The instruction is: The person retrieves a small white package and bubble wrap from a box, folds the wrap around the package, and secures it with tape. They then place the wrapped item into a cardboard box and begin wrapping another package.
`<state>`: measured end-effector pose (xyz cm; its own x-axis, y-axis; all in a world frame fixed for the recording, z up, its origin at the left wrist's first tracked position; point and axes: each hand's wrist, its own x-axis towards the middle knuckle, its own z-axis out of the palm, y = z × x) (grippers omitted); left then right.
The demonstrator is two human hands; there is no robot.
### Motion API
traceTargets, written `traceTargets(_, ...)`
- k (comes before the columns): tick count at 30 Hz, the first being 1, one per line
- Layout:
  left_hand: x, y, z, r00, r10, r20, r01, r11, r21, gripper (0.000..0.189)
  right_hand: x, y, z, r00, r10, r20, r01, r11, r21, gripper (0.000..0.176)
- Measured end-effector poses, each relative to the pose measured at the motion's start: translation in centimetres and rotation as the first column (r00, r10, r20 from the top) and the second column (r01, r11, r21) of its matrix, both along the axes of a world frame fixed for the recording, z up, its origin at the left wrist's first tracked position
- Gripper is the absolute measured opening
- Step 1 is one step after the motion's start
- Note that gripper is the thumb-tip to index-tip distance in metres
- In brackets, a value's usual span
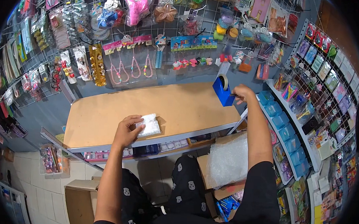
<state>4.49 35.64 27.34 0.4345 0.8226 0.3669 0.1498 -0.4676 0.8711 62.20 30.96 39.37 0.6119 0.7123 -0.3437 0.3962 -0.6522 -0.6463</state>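
A small white wrapped packet (149, 125) lies on the wooden shelf top (164, 99), near its front edge. My left hand (129, 129) rests on the packet's left side, thumb and fingers closed on it. At the right end of the shelf top stands a blue tape dispenser (223, 92) with a roll of tape in it. My right hand (243, 94) is at the dispenser's right side, its fingers curled at the cutter end. Whatever those fingers pinch is too small to make out.
Bubble wrap (227, 160) lies over a cardboard box at the lower right. An open carton (81, 204) stands on the floor at the lower left. Hanging goods on wire racks line the back wall. Blue bins (281, 125) fill a shelf at the right.
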Motion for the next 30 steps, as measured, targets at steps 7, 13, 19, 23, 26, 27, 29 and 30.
traceTargets(7, -0.1, -0.2, 0.2, 1.0, 0.002, -0.025, -0.003, 0.999, -0.051, 0.026, 0.4, -1.2, -2.0, 0.978, -0.088, -0.19, 0.106, 0.99, 0.088, 0.032)
traceTargets(13, -0.1, 0.0, -0.2, 1.0, 0.003, -0.01, -0.003, 1.0, 0.025, 0.028, -1.0, -2.4, -2.2, 0.966, -0.124, -0.226, 0.163, 0.973, 0.162, 0.035)
traceTargets(19, -0.1, -0.2, 0.0, 1.0, 0.004, 0.008, -0.004, 1.0, -0.024, 0.028, 0.1, -2.6, -2.9, 0.952, -0.092, -0.291, 0.137, 0.981, 0.136, 0.039)
traceTargets(23, 0.1, -0.3, 0.2, 1.0, 0.005, 0.01, -0.005, 0.999, -0.036, 0.029, -0.2, -2.6, -3.9, 0.936, -0.133, -0.326, 0.198, 0.965, 0.172, 0.038)
traceTargets(26, -0.1, -0.3, 0.1, 1.0, -0.002, 0.017, 0.002, 1.0, -0.031, 0.029, -0.6, -2.9, -4.7, 0.923, -0.144, -0.358, 0.232, 0.948, 0.217, 0.039)
traceTargets(27, 0.0, -0.2, 0.0, 1.0, -0.003, 0.022, 0.004, 0.999, -0.031, 0.029, -0.7, -2.9, -4.9, 0.911, -0.149, -0.384, 0.254, 0.937, 0.24, 0.039)
traceTargets(29, 0.0, 0.0, -0.3, 1.0, 0.004, 0.005, -0.004, 1.0, -0.012, 0.029, -0.9, -3.2, -5.2, 0.89, -0.155, -0.428, 0.292, 0.916, 0.276, 0.038)
traceTargets(30, 0.0, 0.0, -0.1, 1.0, 0.008, -0.004, -0.008, 1.0, -0.002, 0.029, -0.9, -3.2, -5.5, 0.88, -0.156, -0.448, 0.308, 0.906, 0.29, 0.038)
